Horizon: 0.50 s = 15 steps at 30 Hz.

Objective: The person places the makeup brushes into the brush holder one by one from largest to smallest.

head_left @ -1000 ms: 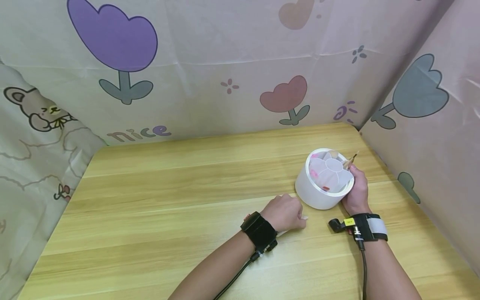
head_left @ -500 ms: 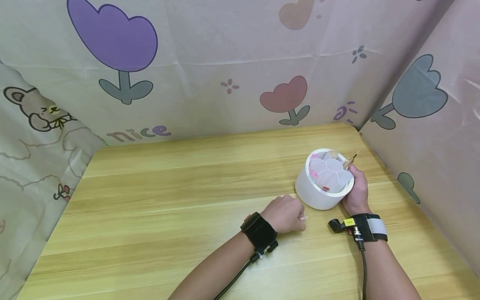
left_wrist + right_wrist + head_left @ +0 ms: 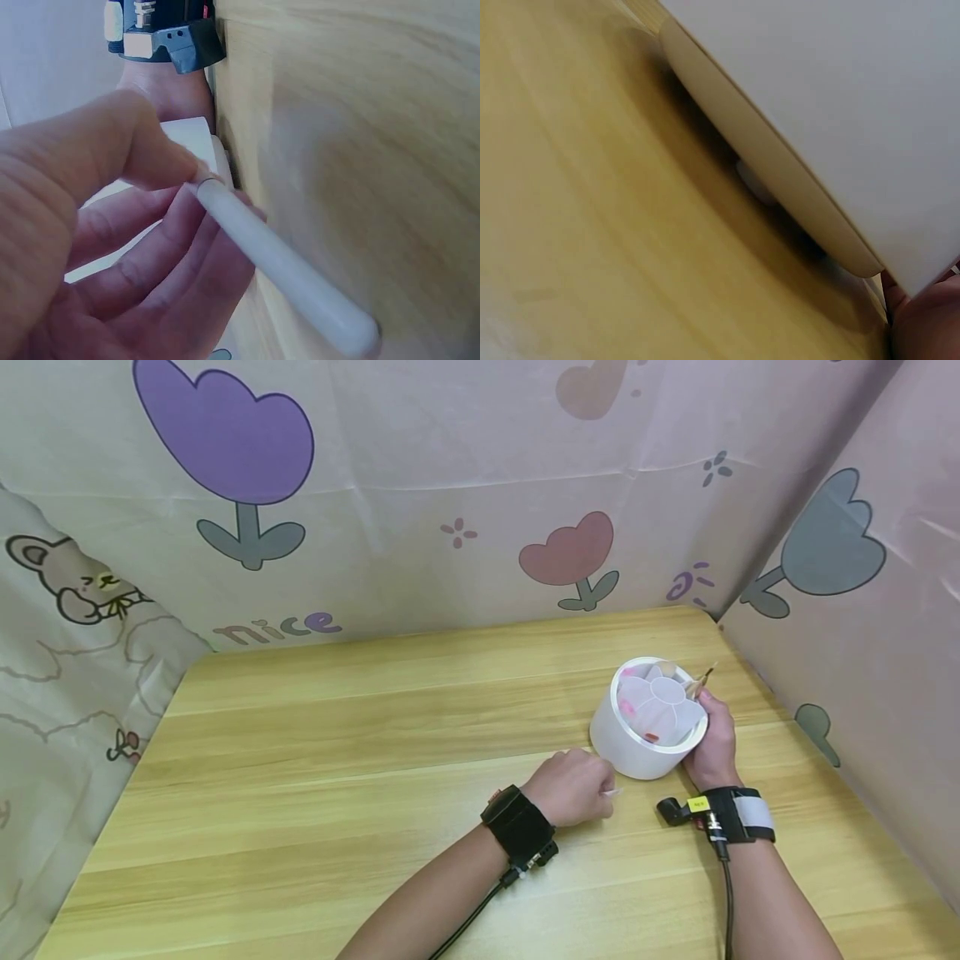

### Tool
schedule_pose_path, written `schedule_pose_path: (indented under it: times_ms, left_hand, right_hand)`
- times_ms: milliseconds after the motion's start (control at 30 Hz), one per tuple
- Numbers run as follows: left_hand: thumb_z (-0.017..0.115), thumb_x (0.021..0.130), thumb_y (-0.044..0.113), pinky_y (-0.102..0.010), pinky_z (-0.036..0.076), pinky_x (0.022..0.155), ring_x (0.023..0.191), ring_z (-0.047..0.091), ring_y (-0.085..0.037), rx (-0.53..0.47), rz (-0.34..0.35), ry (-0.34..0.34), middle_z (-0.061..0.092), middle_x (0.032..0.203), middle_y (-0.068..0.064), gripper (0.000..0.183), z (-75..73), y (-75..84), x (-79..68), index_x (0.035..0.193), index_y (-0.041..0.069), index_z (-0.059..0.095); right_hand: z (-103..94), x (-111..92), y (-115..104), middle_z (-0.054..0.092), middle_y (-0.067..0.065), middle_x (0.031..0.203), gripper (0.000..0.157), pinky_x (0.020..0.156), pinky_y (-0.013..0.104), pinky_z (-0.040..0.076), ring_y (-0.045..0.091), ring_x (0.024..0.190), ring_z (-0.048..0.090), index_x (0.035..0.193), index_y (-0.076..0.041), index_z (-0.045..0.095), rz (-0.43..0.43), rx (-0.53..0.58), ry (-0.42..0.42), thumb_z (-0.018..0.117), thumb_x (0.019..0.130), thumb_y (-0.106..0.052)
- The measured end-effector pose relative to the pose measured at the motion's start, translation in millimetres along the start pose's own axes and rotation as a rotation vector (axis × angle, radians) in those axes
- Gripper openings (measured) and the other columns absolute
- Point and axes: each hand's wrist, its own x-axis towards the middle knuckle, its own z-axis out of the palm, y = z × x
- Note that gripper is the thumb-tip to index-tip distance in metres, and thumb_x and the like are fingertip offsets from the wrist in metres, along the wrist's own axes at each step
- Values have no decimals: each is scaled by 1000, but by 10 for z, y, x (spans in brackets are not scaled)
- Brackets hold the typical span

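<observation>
A white pen-like stick (image 3: pixel 285 259) with a rounded end is pinched between the thumb and fingers of my left hand (image 3: pixel 572 787). In the head view only its small pale tip (image 3: pixel 613 792) shows past the knuckles. Just beyond that hand stands a white round desk organizer (image 3: pixel 628 739), with a pale flower-shaped divided insert (image 3: pixel 660 706) inside. My right hand (image 3: pixel 712 743) grips the organizer's right side, its fingers mostly hidden behind the wall. In the right wrist view, a beige base (image 3: pixel 757 150) with a small foot (image 3: pixel 755 182) shows under the organizer's white wall.
Thin pointed sticks (image 3: pixel 703 679), brown-tipped, poke out at the organizer's right rim. The wood-grain table (image 3: pixel 337 760) stretches left and forward. Patterned curtains (image 3: pixel 405 527) border it at the back, left and right. Cables (image 3: pixel 480 910) run along both forearms.
The stick has turned in my left hand: its length showed below the hand a second ago, and now only the tip shows. My right hand and the organizer have stayed put.
</observation>
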Motion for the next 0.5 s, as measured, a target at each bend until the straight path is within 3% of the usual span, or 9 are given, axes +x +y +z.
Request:
schedule_pose_path:
  times_ms: [200,500]
  left_hand:
    - [68,75,16,-15,26,46,55,39,-1,12,31,60,41,58,12,22,-14,6,4,64,23,51]
    - [69,78,17,-12,32,50,59,44,0,-2,55,92,49,64,15,8,-31,4,16,75,23,64]
  right_hand:
    - [-4,-9,3,54,2,125,42,97,23,35,11,117,47,127,-6,51,10,-14,-3,29,103,-33]
    - [-9,-11,1,54,3,127,45,98,22,36,11,118,47,131,-5,49,8,-9,-13,27,103,-32]
